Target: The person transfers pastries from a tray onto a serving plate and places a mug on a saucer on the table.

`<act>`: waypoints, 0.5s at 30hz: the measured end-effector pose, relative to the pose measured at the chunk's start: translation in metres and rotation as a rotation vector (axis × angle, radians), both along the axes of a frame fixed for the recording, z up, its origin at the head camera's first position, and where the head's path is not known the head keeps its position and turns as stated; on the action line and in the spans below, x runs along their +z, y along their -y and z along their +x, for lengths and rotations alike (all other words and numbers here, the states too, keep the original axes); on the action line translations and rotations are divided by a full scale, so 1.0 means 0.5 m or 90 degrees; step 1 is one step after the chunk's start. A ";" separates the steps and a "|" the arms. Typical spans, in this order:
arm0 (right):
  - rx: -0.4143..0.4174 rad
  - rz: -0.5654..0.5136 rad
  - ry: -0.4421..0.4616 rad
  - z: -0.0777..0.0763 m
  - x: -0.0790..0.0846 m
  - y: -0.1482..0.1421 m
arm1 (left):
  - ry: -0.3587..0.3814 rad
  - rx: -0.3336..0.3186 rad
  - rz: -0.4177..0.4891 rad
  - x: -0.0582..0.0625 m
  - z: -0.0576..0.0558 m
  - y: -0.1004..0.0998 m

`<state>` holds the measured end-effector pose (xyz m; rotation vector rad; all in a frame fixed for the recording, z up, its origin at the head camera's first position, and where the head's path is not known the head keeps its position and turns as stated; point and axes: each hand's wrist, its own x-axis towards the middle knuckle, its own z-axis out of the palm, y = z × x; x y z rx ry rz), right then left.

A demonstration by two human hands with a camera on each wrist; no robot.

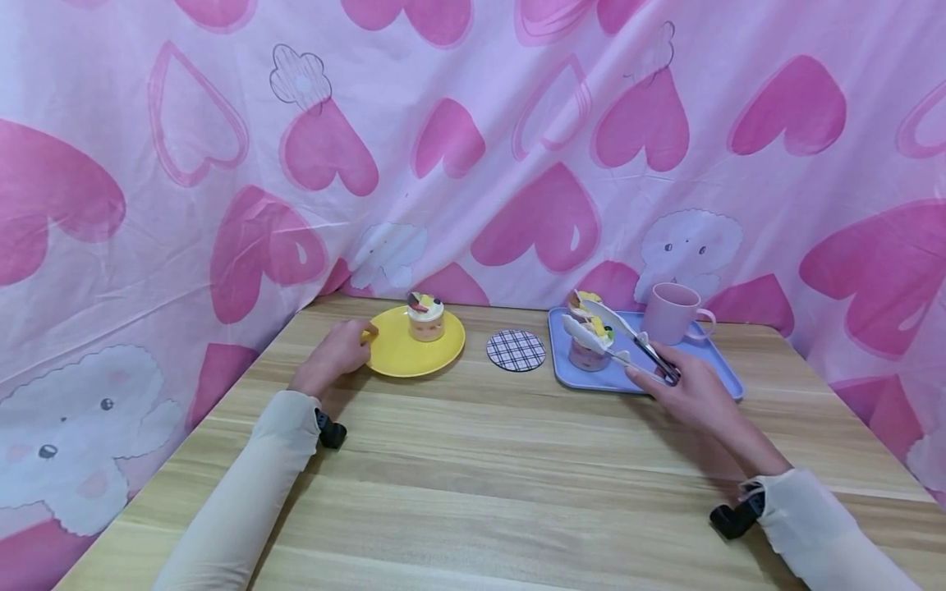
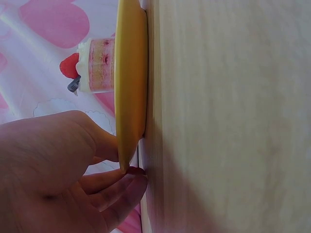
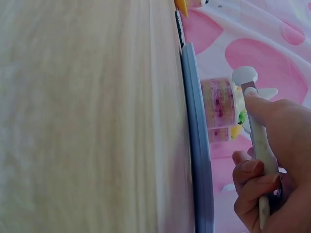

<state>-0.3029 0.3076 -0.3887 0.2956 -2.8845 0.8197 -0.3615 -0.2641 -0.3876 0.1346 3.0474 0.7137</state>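
At the left rim of a yellow plate point(image 1: 388, 353), my left hand point(image 1: 334, 355) pinches the edge, thumb above and fingers beneath, as the left wrist view shows. A clear dessert cup point(image 1: 426, 324) topped with cream and fruit stands on that plate. My right hand point(image 1: 693, 387) grips white-tipped tongs point(image 3: 261, 145). Their spread tips lie over the top of the front dessert cup point(image 1: 589, 357) on a blue tray point(image 1: 720, 376). A second fruit-topped dessert cup point(image 1: 589, 297) stands behind it, partly hidden by the tongs.
A pink mug point(image 1: 668, 313) stands at the tray's back right, close to the tongs and right hand. Between plate and tray lies a round checked coaster point(image 1: 516, 350). A pink heart-patterned curtain point(image 1: 443, 189) hangs behind the wooden table point(image 1: 473, 476).
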 end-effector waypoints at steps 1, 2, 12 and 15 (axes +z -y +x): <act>0.001 0.002 0.002 0.000 0.000 -0.001 | 0.001 -0.001 -0.001 0.001 0.001 0.000; 0.002 0.002 0.009 0.000 0.001 -0.001 | 0.001 0.000 -0.001 0.001 0.001 -0.001; 0.006 0.005 0.065 0.002 0.004 -0.003 | -0.006 -0.005 -0.010 0.005 0.004 -0.001; 0.007 0.010 0.072 0.001 0.004 -0.002 | -0.003 -0.004 -0.008 0.005 0.004 -0.001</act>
